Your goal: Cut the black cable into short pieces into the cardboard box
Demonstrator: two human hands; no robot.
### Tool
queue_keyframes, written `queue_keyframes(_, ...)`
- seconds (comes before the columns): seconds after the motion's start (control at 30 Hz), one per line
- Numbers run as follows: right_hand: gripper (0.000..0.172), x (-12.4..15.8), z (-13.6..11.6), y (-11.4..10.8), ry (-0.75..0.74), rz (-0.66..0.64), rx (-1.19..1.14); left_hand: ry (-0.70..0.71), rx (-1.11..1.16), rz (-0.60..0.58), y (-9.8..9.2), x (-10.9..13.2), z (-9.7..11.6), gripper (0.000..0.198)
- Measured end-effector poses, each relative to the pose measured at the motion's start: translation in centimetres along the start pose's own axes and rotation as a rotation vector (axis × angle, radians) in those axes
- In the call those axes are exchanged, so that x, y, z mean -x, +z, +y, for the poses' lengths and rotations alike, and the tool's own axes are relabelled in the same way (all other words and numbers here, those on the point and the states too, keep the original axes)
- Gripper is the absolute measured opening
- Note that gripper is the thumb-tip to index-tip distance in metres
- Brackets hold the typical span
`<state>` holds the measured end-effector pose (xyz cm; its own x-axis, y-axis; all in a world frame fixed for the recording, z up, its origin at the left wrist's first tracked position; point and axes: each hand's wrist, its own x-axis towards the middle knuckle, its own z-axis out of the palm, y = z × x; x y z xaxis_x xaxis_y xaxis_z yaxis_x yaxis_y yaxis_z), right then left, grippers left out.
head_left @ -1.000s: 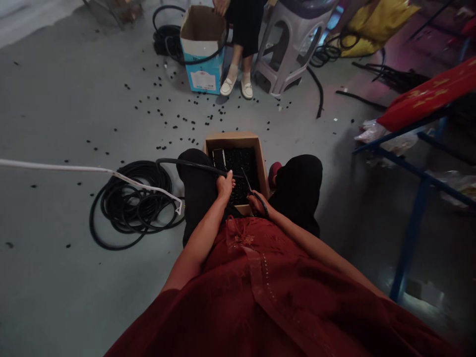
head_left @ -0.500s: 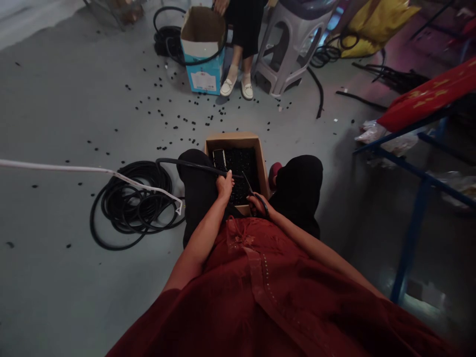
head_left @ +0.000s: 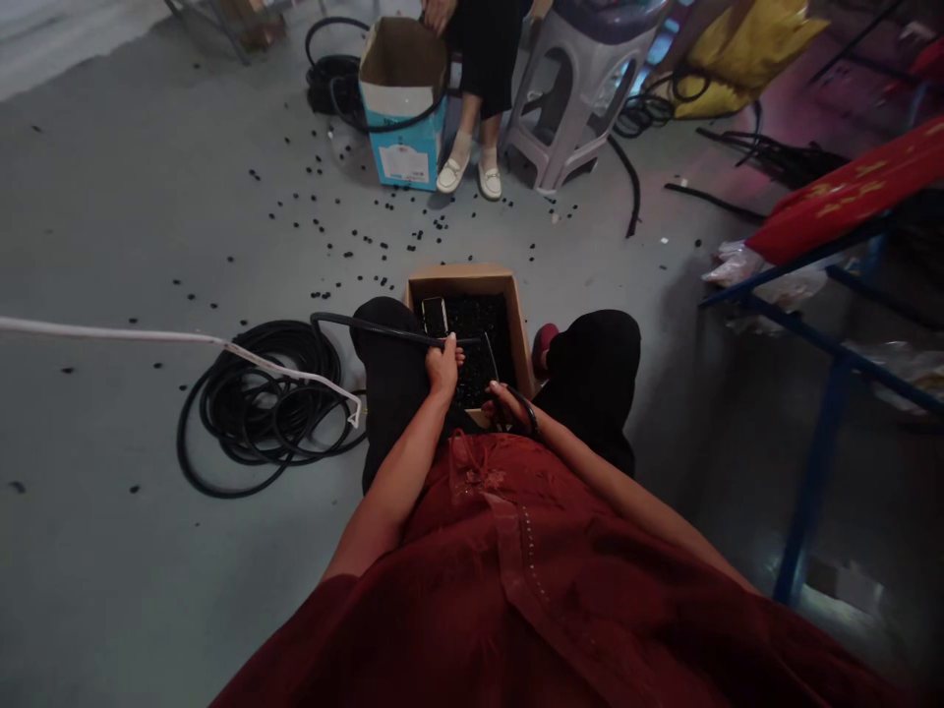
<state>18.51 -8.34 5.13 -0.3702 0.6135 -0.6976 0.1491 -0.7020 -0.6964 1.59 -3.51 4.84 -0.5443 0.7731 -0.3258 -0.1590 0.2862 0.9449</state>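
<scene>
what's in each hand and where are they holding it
The left hand grips a black hose near its end; the right hand holds scissors by their looped handles.

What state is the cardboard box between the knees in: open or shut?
The box is open: black pieces show inside from above.

Scissors (head_left: pixel 490 359) now more upright in the right hand (head_left: pixel 508 401), black hose (head_left: pixel 383 331) slightly higher
</scene>
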Motion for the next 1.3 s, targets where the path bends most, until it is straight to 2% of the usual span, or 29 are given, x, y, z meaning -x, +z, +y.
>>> queue_keyframes(0.3,0.036,0.2,-1.3,0.7,-0.018,0.026,-0.018,-0.007,0.026,-0.087,0.2,0.4,0.1,0.029)
queue_keyframes(0.47,0.032,-0.1,-1.3,0.9,-0.046,0.040,0.000,-0.015,0.034,-0.090,0.3,0.5,0.0,0.029)
queue_keyframes(0.73,0.038,-0.6,-1.0,0.9,-0.031,0.031,0.038,-0.020,0.077,-0.102,0.3,0.6,0.0,0.029)
queue_keyframes(0.97,0.043,-0.3,-1.8,1.2,-0.033,0.061,0.055,-0.025,0.083,-0.107,0.3,0.6,-0.2,0.030)
queue_keyframes(1.13,0.039,-0.5,-2.1,1.3,-0.036,0.086,0.027,-0.032,0.079,-0.130,0.3,0.7,-0.3,0.028)
queue_keyframes(1.3,0.034,-1.0,-1.3,0.8,-0.108,0.108,0.041,-0.035,0.060,-0.151,0.3,0.8,-0.4,0.027)
